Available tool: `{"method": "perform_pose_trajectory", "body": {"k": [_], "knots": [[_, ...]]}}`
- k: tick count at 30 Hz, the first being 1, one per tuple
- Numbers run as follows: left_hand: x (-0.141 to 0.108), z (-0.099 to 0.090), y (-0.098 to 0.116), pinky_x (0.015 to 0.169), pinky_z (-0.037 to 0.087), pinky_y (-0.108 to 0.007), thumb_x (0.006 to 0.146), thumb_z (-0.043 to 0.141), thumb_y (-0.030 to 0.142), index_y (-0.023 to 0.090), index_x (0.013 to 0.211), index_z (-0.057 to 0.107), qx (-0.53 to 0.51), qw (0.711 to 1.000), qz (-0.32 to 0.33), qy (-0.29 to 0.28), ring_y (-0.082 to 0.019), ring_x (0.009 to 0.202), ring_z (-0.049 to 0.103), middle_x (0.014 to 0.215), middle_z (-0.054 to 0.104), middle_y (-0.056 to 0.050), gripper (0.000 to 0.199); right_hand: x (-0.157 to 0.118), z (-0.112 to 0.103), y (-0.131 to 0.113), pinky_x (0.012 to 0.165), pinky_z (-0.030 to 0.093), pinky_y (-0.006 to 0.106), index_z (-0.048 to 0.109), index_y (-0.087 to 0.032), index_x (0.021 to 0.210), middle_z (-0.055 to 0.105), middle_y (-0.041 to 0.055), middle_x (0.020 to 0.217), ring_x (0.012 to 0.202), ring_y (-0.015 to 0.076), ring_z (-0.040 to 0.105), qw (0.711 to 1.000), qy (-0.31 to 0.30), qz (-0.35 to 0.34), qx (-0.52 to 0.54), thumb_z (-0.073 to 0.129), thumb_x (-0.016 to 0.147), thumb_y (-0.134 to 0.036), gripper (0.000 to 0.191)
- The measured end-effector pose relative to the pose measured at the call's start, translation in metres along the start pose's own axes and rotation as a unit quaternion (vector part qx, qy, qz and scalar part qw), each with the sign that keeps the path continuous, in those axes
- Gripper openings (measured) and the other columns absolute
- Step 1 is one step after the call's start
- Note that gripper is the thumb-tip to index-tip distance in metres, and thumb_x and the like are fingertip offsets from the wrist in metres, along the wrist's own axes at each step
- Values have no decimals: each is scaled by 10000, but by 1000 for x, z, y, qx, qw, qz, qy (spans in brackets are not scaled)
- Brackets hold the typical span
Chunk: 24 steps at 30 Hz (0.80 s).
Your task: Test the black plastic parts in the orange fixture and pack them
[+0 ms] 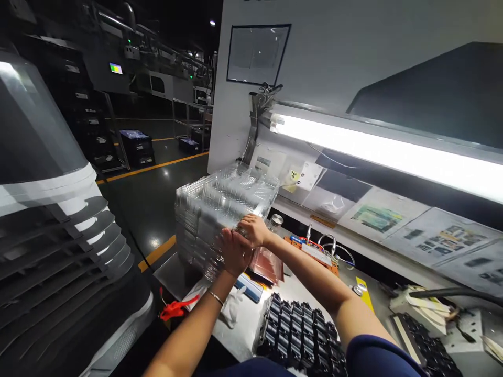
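A tall stack of clear plastic trays (228, 196) stands at the far left end of the metal bench. Both hands meet at its near right corner. My right hand (253, 229) has its fingers curled over the top edge of a tray. Just below and left of it, my left hand (234, 252) is closed against the same corner; its fingertips are partly hidden. Nearer to me lies a tray filled with rows of black parts (294, 332). Between it and the stack are a blue phone-like object (250, 288) and a crumpled white glove or cloth (231, 309).
A glass jar (276, 220) and an orange fixture with cables (314, 254) stand behind my right forearm. Red-handled scissors or pliers (173, 309) lie at the bench's left edge. A large grey-and-white machine (58, 209) stands close on the left. A lit tube lamp (373, 152) hangs above.
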State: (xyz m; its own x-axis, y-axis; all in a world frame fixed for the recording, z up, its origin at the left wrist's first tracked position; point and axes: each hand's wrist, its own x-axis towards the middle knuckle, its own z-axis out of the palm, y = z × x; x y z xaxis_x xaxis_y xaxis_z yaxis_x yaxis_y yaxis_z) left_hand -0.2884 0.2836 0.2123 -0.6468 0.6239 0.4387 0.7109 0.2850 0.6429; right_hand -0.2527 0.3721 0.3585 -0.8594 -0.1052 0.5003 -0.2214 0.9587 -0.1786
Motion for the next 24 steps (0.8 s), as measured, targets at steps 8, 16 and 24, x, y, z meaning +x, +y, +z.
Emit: {"method": "perform_pose_trajectory", "body": {"k": [8,16,24], "knots": [[-11,11,-7,1126,-60,-667,915,447,411,51,1505,41,12,999,48,-18,-412,1397,53,1512,113,-323,802,107,-104,-9,553,496,221,603,-128,526,506,-65,474,443,45,502,982,122,86,118,683,768,-273,293],[-11,7,-9,1092,-34,-732,917,459,355,189,1426,-335,30,988,131,75,-420,1375,-36,1485,-237,-207,958,234,-163,-40,715,498,232,389,-196,493,577,6,708,928,147,663,823,550,56,130,183,925,-478,555],[-11,7,-6,1114,34,-712,923,432,391,112,1525,15,26,997,57,-33,-423,1390,56,1540,3,-243,784,267,-45,54,619,506,289,362,-231,659,422,-35,608,611,123,519,827,397,298,265,389,926,-509,387]]}}
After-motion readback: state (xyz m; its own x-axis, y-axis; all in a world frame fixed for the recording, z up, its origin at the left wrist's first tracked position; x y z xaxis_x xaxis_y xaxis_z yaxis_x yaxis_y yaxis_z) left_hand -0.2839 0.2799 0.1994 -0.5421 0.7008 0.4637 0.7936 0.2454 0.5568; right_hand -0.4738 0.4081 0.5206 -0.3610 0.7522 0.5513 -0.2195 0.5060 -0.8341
